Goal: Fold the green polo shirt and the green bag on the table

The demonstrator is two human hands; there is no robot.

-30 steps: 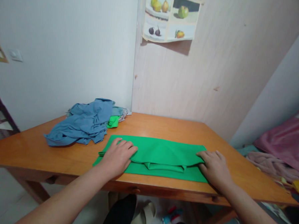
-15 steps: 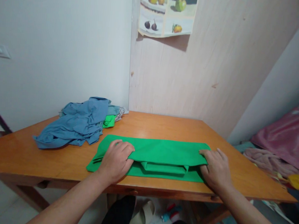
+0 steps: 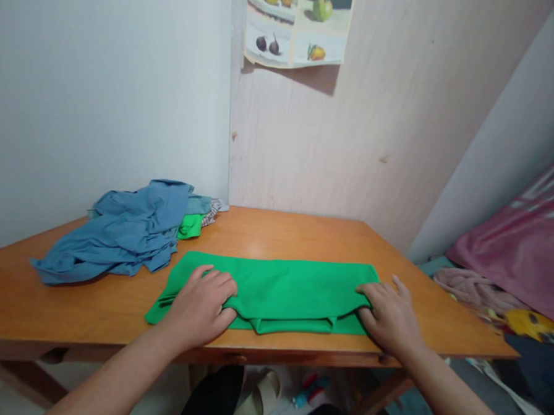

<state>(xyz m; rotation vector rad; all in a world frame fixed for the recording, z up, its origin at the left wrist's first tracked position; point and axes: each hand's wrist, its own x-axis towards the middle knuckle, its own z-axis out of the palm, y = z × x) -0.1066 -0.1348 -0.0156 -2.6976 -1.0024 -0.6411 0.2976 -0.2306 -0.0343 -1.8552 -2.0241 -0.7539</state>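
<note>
Your table [image 3: 294,233] carried the green cloth [image 3: 291,289] along its near edge, right in front of you. Fold looked part done: doubled into a wide strip, but the top layer's front edge wasn't flat, with a tucked roll showing under it; squaring that was left, I'd judge. Blue garment [image 3: 127,230] lay crumpled at back left, unfolded. Fruit poster [image 3: 295,29] on the wall: no brand, label or writing readable anywhere. Your left hand [image 3: 202,306] and right hand [image 3: 389,315] were nearly closed, each pinching that front edge.
</note>
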